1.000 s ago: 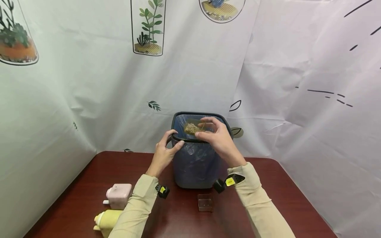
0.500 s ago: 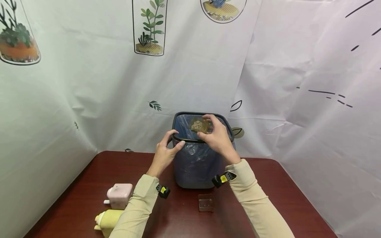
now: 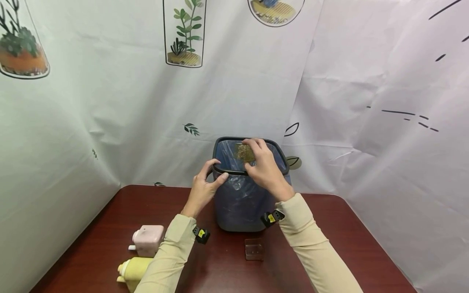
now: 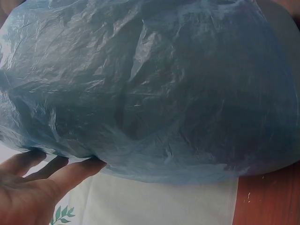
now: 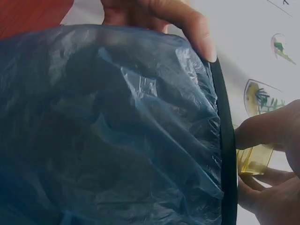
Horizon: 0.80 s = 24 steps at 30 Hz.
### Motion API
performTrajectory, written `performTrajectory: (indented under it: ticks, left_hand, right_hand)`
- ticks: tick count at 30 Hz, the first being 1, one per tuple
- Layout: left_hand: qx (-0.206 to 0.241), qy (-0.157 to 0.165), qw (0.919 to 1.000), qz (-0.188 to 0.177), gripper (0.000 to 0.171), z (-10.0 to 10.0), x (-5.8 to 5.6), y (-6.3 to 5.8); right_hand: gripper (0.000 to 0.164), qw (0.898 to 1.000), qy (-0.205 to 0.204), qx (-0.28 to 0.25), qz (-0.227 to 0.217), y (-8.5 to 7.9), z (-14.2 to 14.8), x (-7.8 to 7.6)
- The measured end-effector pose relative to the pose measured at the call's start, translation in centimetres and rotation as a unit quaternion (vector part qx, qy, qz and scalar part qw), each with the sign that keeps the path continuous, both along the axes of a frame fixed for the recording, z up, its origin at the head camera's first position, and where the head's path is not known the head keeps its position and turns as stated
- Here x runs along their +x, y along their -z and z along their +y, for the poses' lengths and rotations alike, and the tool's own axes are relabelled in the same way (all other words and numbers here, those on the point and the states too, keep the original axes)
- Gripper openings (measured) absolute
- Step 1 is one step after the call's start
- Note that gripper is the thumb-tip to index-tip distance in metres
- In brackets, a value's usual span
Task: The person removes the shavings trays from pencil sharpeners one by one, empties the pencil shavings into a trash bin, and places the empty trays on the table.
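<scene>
A trash can [image 3: 239,203] lined with a bluish plastic bag and topped by a dark rim stands at the back of the table. My left hand [image 3: 202,189] holds the can at its front left corner, thumb at the front of the rim and fingers along the side. In the left wrist view, fingertips [image 4: 91,164] touch the bag. Over the can's mouth, my right hand [image 3: 264,167] grips a small clear yellowish box [image 3: 243,152], tilted, with brownish bits in it. The right wrist view shows the box [image 5: 255,159] between thumb and fingers, just beyond the rim.
A small clear box [image 3: 254,249] lies on the reddish-brown table [image 3: 227,276] in front of the can. A pink bottle-like container [image 3: 148,240] and a yellow one [image 3: 135,268] lie at left, partly behind my left sleeve. Printed white cloth [image 3: 146,122] surrounds the table.
My right hand has turned and its wrist has shifted left, tipping the yellowish box more steeply over the can. The left hand keeps its place on the rim.
</scene>
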<state>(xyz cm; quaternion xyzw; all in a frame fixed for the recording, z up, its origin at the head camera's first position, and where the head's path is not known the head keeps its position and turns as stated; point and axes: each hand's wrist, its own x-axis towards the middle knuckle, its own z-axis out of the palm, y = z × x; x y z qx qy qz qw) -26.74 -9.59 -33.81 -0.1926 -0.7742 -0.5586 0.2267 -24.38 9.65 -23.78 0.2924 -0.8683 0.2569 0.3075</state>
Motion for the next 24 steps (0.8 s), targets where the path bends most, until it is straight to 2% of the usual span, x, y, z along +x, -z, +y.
performTrajectory:
  ticks: [9, 10, 15, 17, 24]
  left_hand:
    - [-0.004, -0.005, 1.0000, 0.007, 0.041, -0.02, 0.06, 0.03]
    - [-0.001, -0.004, 1.0000, 0.004, 0.041, 0.06, 0.48, -0.30]
    - [-0.002, -0.007, 1.0000, 0.005, 0.041, 0.05, 0.46, -0.35]
    - [-0.004, -0.009, 0.9999, 0.008, 0.041, -0.04, 0.02, -0.01]
    - [-0.002, -0.006, 1.0000, 0.006, 0.042, -0.02, 0.12, 0.03]
  right_hand:
    - [0.058, 0.998, -0.008, 0.046, 0.031, 0.08, 0.03, -0.22]
    - [0.059, 0.998, -0.011, 0.051, 0.039, 0.14, 0.05, -0.25]
    - [0.059, 0.994, -0.015, 0.077, 0.082, 0.26, -0.01, -0.22]
    - [0.059, 0.990, -0.014, 0.090, 0.103, 0.29, -0.03, -0.22]
    - [0.058, 0.971, -0.021, 0.136, 0.194, 0.56, -0.03, -0.49]
